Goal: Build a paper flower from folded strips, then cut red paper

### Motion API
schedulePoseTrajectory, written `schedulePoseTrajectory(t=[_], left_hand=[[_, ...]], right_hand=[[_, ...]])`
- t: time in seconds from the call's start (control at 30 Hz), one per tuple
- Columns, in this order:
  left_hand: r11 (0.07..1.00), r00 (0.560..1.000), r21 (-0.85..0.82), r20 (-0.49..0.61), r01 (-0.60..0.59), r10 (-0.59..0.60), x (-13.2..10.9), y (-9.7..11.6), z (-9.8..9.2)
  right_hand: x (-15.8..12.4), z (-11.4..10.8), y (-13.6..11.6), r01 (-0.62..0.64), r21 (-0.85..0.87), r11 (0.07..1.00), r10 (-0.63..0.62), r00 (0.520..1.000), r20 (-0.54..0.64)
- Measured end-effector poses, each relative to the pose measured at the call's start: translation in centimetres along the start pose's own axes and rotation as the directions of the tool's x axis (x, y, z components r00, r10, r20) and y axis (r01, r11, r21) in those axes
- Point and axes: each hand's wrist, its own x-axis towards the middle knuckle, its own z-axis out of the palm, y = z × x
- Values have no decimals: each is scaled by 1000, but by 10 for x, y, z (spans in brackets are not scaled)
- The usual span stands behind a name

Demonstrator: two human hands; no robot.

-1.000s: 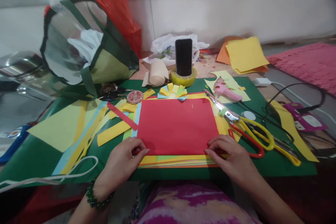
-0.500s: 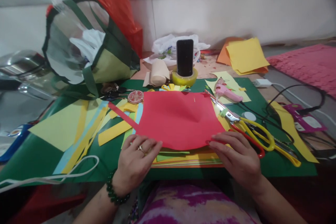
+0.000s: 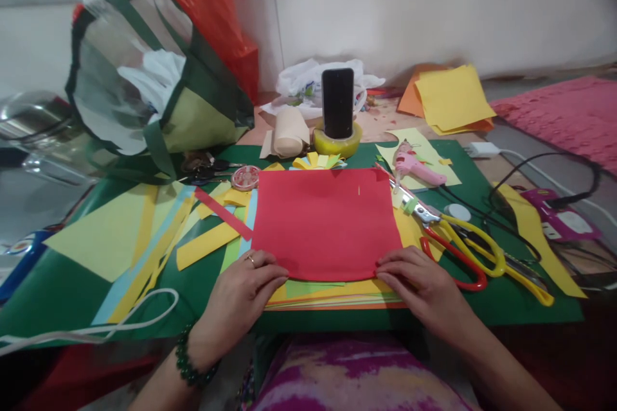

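A sheet of red paper (image 3: 325, 225) lies over a stack of coloured paper (image 3: 332, 298) in front of me, its near edge curling up slightly. My left hand (image 3: 248, 289) pinches the near left corner of the red sheet between thumb and fingers. At the near right corner, my right hand (image 3: 419, 279) pinches the same sheet. Left of it, a narrow red paper strip (image 3: 224, 213) touches or nearly touches the sheet. Red-handled and yellow-handled scissors (image 3: 475, 241) rest just beyond my right hand.
A pink glue gun (image 3: 417, 167) lies on pale paper at the right. Behind the red sheet a phone (image 3: 337, 103) stands in a tape roll (image 3: 340, 141). Paper strips (image 3: 144, 250) and a white cable (image 3: 144, 314) are on the left, below a green bag (image 3: 207, 103).
The red sheet has come slightly toward me and lies flatter and straighter. Both hands keep their pinch on its near corners; the right hand has shifted a little to the left.
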Motion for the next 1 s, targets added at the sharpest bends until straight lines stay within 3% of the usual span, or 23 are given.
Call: schedulePoseTrajectory(t=[0.2,0.43,0.73,1.0], left_hand=[[969,962,-72,162,235,-221,8,4,-6],[922,878,43,292,385,-380,18,9,-13],[941,872,166,354,296,-337,32,11,-21],[927,844,204,387,315,-372,36,8,-27]], right_hand=[[2,7,-4,-104,0,995,103,993,-51],[4,8,0,-173,-14,985,171,982,-81],[9,3,-4,-230,-13,973,231,972,33],[10,2,-6,-204,1,979,204,979,26]])
